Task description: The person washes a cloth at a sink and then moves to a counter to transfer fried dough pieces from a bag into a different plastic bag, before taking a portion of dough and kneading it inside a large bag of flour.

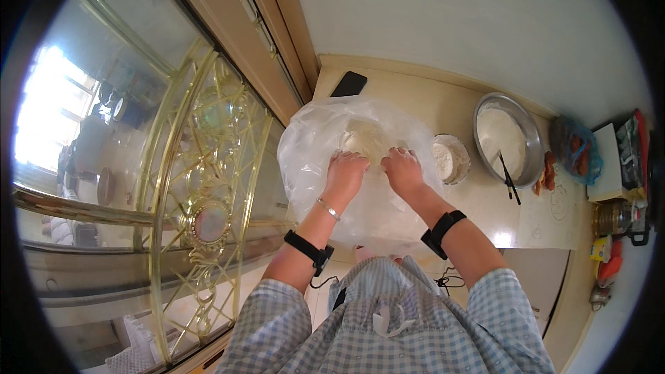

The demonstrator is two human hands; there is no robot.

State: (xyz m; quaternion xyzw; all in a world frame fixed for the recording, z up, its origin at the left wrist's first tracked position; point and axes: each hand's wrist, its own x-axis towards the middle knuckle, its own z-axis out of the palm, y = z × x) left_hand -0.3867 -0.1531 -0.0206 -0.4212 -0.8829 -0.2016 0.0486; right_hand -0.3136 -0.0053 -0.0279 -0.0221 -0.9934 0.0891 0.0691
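A large clear plastic bag or sheet [306, 176] is spread over the counter in front of me. My left hand [347, 170] grips the plastic with curled fingers, just left of its middle. A short gap to the right, my right hand [404, 170] is closed on the same plastic. Beyond my fingers a pale, dough-like mass [358, 140] shows, partly blurred by the film; whether it lies inside or under it I cannot tell. My fingertips are mostly hidden.
Right of the plastic stands a bowl of flour [444, 161]. Farther right, a steel basin [535, 150] holds white flour [499, 135] and black chopsticks [509, 179]. A blue plastic bag [589, 163] sits near the wall. Behind lies a black phone [349, 84]. A glass door with gold latticework [208, 218] borders my left.
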